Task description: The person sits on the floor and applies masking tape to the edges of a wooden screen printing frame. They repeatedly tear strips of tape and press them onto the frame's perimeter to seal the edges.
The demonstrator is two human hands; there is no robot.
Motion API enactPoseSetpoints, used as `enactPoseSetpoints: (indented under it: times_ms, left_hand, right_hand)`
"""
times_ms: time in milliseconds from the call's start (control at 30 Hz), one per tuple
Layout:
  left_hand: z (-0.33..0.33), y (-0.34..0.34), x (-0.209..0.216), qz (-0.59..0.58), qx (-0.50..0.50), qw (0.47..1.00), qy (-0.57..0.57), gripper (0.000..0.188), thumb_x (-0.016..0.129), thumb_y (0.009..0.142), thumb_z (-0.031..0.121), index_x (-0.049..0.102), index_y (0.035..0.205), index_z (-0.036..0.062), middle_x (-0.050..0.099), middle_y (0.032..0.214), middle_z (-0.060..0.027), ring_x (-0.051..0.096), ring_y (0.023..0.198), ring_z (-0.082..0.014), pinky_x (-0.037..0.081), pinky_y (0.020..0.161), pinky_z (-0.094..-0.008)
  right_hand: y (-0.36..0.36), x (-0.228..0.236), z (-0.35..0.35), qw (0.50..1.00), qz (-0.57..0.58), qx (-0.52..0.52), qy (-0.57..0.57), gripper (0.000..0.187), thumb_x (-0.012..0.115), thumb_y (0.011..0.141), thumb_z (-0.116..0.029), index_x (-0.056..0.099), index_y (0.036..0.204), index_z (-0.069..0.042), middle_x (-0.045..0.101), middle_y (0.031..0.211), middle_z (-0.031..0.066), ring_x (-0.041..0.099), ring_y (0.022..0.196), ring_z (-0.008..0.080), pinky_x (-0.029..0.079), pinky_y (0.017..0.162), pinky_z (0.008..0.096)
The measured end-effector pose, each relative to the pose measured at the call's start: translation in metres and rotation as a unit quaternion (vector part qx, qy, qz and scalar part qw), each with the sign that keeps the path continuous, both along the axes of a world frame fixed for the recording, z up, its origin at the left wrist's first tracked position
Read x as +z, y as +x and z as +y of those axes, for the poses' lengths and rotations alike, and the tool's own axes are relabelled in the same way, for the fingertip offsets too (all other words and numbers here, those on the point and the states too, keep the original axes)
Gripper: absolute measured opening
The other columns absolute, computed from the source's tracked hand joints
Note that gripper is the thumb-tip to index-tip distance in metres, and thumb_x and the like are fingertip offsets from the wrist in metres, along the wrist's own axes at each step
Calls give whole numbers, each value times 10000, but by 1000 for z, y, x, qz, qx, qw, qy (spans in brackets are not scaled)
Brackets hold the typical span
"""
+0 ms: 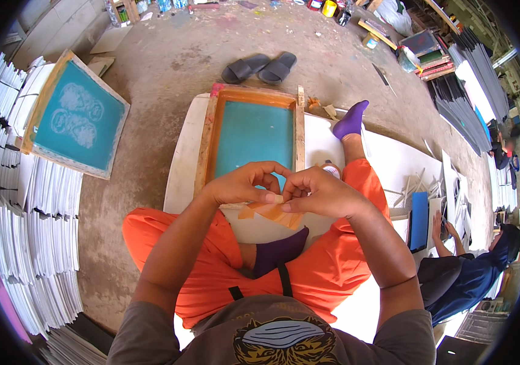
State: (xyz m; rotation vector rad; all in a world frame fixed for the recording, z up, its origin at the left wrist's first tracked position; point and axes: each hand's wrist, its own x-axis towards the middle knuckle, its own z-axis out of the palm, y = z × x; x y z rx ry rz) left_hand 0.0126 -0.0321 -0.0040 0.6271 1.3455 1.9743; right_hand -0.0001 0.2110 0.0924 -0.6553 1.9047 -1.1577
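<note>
A wooden screen-printing frame [299, 137] with teal mesh lies on a white board in front of my crossed legs in orange trousers. My left hand [241, 182] and my right hand [320, 191] meet over its near edge. Both pinch a strip of tan tape [272, 213] between the fingertips. The tape hangs crumpled below the hands, over the frame's near rail. Behind my right hand sits a tape roll [331, 170], mostly hidden.
A second teal screen [77, 118] leans on stacks of white sheets [23, 213] at the left. Dark sandals [260, 67] lie on the concrete beyond the frame. Another person in blue [472, 274] sits at the right beside a blue board [419, 219] and more stacks.
</note>
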Motion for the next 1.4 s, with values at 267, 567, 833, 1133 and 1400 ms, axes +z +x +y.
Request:
enactPoseSetpoints:
  times_ms: [267,567,833,1133,1400]
  left_hand:
    - [-33,-5,-10,54,10,975,-214,306,874,891,258,775,992,-14,722,837,-12,634,763,-80,504,687,-263]
    - [-98,-11,-15,49,-5,911,-408,302,882,860,217,782,988,-39,730,803,-41,629,687,-102,499,620,-283]
    - [-138,11,-49,-102,158,918,-350,225,896,842,171,790,877,-24,693,705,-24,581,624,-88,466,592,-264]
    - [-142,29,-84,-161,291,885,-325,294,871,887,235,809,975,-39,751,806,-55,627,683,-100,514,680,-248]
    - [-141,34,-108,-203,333,865,-316,354,835,930,260,796,1042,-74,768,897,-91,693,794,-136,574,775,-286]
  right_hand:
    - [3,-13,28,995,83,-14,48,181,813,914,-147,708,966,-9,701,837,28,645,787,90,502,704,262]
    - [2,-30,58,984,-2,-149,95,93,758,945,-58,694,992,-9,610,746,-29,545,691,39,420,604,242]
    - [1,-82,84,962,12,-232,145,199,810,907,-139,745,1023,10,717,785,48,619,686,87,482,637,272]
    - [-5,-132,76,961,-42,-247,115,186,753,953,-95,691,1114,-26,707,887,27,635,742,72,524,632,243]
    - [-1,-166,70,927,-84,-367,1,244,740,940,-14,600,1141,-20,655,820,23,631,711,91,518,630,232]
